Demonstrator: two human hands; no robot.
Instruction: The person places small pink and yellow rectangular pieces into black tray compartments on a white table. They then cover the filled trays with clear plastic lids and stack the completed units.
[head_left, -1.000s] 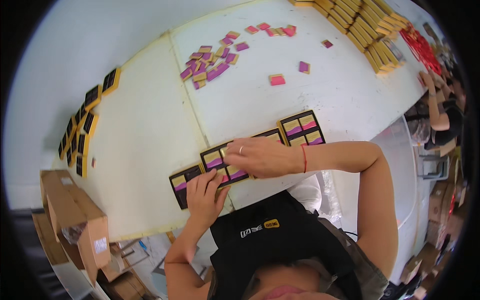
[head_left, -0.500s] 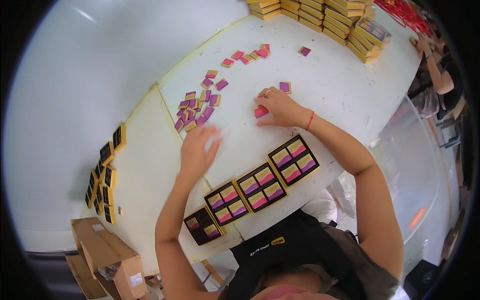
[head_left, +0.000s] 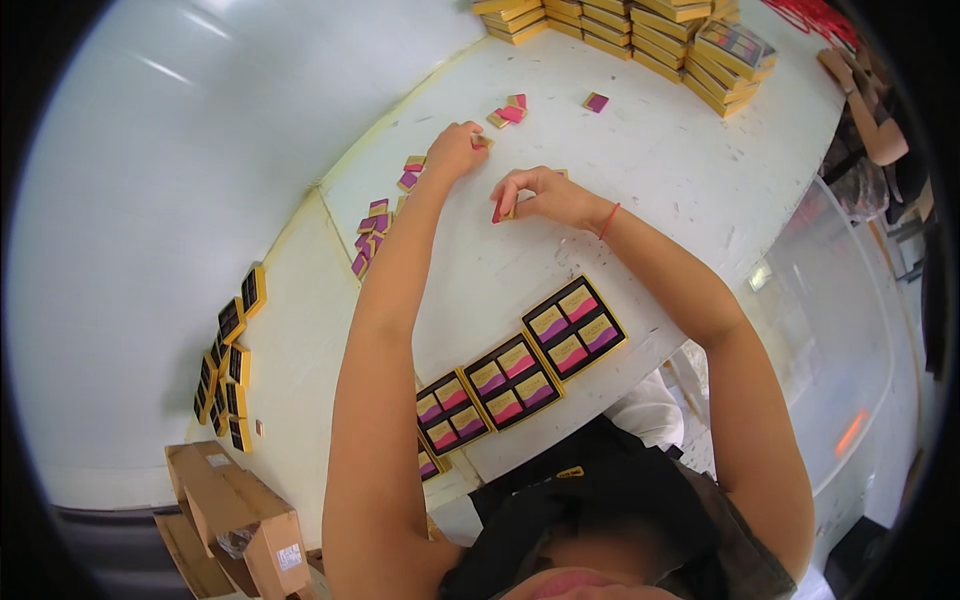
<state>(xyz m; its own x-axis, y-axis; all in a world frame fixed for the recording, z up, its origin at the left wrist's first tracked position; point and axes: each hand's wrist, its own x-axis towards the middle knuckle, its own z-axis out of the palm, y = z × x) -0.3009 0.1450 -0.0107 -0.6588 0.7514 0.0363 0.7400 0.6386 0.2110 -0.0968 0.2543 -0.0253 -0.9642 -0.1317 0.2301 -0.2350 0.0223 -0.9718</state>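
Observation:
My left hand (head_left: 455, 152) reaches across to the far side of the table, fingers closed on a small pink-and-gold wrapped square (head_left: 482, 143). Whatever else lies beneath that hand is hidden. Closer to the middle, my right hand (head_left: 545, 196) pinches another pink wrapped square (head_left: 503, 208), tilted on edge above the tabletop. Loose pink squares (head_left: 512, 114) lie just beyond my left hand. Purple squares (head_left: 372, 232) sit in a cluster left of my left forearm, which covers part of them. Near me stands a row of black-and-gold boxes (head_left: 527, 385) with wrapped squares in their compartments; my left forearm partly hides the nearest-left one.
Gold boxes (head_left: 660, 50) are stacked at the far right, near a lone purple square (head_left: 597, 103). Black-and-gold boxes (head_left: 230, 360) pile up at the left, above an open cardboard carton (head_left: 240, 520). Another person's arm (head_left: 870, 120) shows at the right.
My left hand has moved from beside the purple cluster to the far pink squares and closed on one. My right hand has lifted its pink square off the table.

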